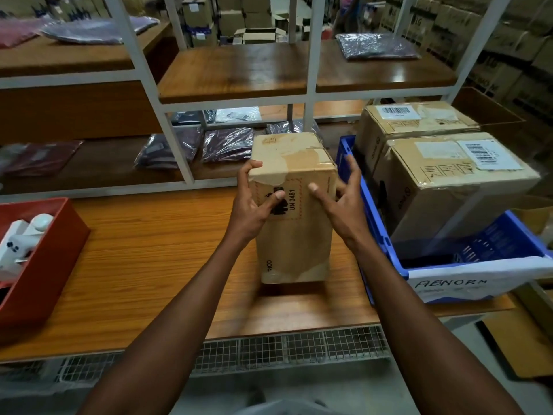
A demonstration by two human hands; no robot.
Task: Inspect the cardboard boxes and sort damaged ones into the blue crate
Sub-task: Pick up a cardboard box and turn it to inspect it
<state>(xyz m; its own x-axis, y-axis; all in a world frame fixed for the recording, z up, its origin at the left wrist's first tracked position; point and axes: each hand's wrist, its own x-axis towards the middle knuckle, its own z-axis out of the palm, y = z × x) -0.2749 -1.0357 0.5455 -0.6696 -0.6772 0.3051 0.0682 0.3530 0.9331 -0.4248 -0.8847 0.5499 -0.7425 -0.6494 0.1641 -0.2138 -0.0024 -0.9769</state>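
Observation:
A tall cardboard box (pixel 294 235) marked "UN 3481", with torn tape on its top, stands on end on the wooden table (pixel 155 253). My left hand (pixel 254 202) grips its upper left corner, fingers over the top edge and thumb on the front face. At the box's upper right edge is my right hand (pixel 341 202); its thumb touches the front face and its fingers are spread loosely beside the right side. The blue crate (pixel 377 235), labelled "ABNORM", sits just right of the box and holds two larger cardboard boxes (pixel 449 181) (pixel 410 118).
A red bin (pixel 51 253) with white devices sits at the table's left end. White-framed shelves (pixel 176 139) behind the table carry bagged garments (pixel 227 143). A wire mesh tray (pixel 284 345) runs under the table's front edge. Stacked cartons fill the background.

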